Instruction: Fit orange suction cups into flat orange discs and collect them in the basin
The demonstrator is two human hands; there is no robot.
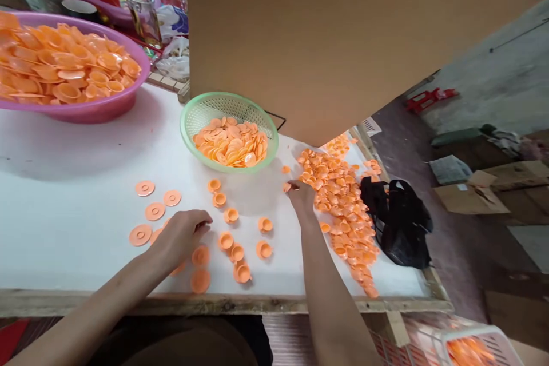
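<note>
My right hand [301, 197] pinches a small orange plastic piece [286, 187] at its fingertips, beside a large heap of small orange plastic cups [338, 200]. My left hand [182, 234] hovers palm down over the table, its fingers loosely bent and apart, with nothing visible between them. Flat orange discs [155, 211] with a ring in the middle lie to its left, some partly hidden under it. Plain discs [200, 281] lie just below it. Between my hands, several orange cups [225, 241] sit on discs, loosely in columns.
A green strainer basket [186, 146] of orange discs stands at the back, against a large cardboard box [309, 40]. A pink basin [107, 111] full of orange pieces is at the left. A black bag [401, 223] lies at the table's right edge. Wooden strips [274, 303] edge the table.
</note>
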